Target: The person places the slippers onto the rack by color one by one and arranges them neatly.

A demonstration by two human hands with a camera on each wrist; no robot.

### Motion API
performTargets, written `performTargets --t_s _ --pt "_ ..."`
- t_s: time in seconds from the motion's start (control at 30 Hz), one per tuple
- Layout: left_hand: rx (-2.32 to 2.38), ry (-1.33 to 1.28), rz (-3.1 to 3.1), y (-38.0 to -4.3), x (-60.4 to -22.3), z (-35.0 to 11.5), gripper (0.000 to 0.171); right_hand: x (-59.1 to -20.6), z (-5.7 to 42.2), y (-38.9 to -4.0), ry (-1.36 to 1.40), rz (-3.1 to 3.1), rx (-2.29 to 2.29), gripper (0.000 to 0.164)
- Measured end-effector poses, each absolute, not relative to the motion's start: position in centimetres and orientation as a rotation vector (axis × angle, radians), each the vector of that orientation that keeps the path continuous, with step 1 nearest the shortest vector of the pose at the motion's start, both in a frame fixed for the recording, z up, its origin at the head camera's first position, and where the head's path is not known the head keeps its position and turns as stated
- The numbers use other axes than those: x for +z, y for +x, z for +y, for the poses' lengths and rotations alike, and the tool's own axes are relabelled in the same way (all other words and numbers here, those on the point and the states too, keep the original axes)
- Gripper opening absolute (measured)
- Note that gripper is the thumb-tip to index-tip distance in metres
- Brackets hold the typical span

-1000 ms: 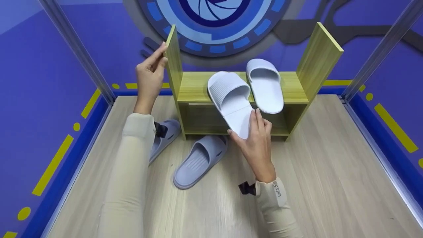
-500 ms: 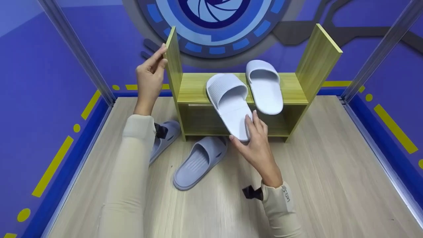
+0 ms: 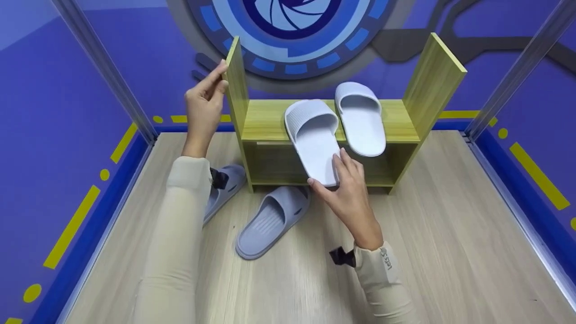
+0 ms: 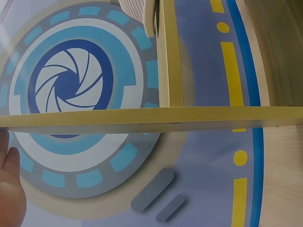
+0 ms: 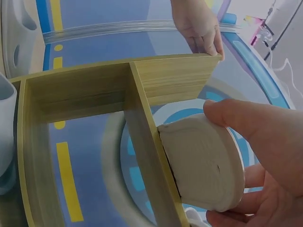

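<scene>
A two-tier wooden shoe rack [image 3: 265,118] stands against the back wall. My left hand [image 3: 204,103] pinches the top front edge of its left side panel [image 3: 235,85] between thumb and fingers; the right wrist view also shows this left hand [image 5: 196,23]. With thumb and fingers on either side of the heel, my right hand [image 3: 351,193] grips a white slide slipper [image 3: 318,148]. Its ribbed toe lies over the upper shelf and its heel juts out past the front edge. Beside it, a second white slide slipper [image 3: 363,128] rests on that shelf, heel overhanging.
On the floor before the rack lies a grey slipper [image 3: 263,227], its toe at the lower board. Another grey slipper [image 3: 230,182] lies left of the rack, partly hidden by my left sleeve [image 3: 173,238]. Blue printed walls [image 3: 67,148] stand close on the sides and back.
The white slipper in my right hand has turned a little, its heel shifting left, so it points straighter back. My right hand has shifted slightly with it. The left hand stays put.
</scene>
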State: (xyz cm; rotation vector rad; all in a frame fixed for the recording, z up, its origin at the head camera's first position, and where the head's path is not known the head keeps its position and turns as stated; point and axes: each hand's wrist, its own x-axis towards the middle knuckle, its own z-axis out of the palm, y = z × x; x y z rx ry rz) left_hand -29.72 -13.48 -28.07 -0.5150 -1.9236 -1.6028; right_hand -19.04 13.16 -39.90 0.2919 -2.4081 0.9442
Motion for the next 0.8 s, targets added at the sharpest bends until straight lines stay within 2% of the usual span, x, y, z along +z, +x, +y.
performTargets --t_s 0.33,0.8 --pt "-1.614 -0.526 -1.912 -29.8 -28.1 -13.5 0.033 -39.8 12.3 -20.0 0.25 -2.374 0.86 0.069" --pt "-1.626 -0.537 -1.903 -29.9 -28.3 -13.5 0.033 -39.4 11.4 -21.7 0.199 -2.429 0.788 0.072"
